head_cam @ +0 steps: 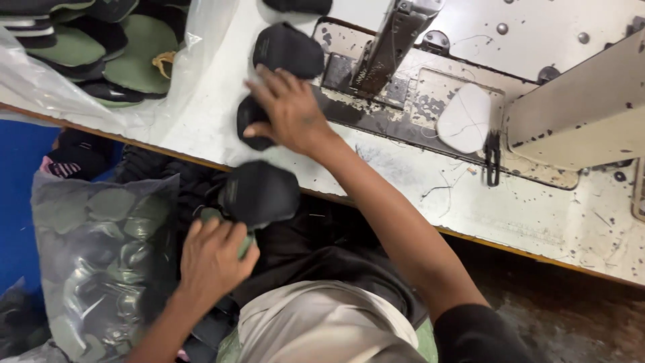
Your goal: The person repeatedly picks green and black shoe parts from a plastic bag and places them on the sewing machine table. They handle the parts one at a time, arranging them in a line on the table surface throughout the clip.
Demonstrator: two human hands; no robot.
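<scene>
The left hand (213, 259) grips a black shoe upper (262, 193) at the table edge (376, 202); the right hand (290, 111), fingers spread, presses another black piece (250, 119) on the table. A clear bag (101, 262) beside the lap holds green insoles; a second bag (195, 47) on the table holds green and black ones

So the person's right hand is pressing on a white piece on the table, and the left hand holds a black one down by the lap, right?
Not quite. In the head view the right hand rests on a black piece on the table, not a white one. The rest is right: the left hand holds another black piece down by the lap.
</scene>
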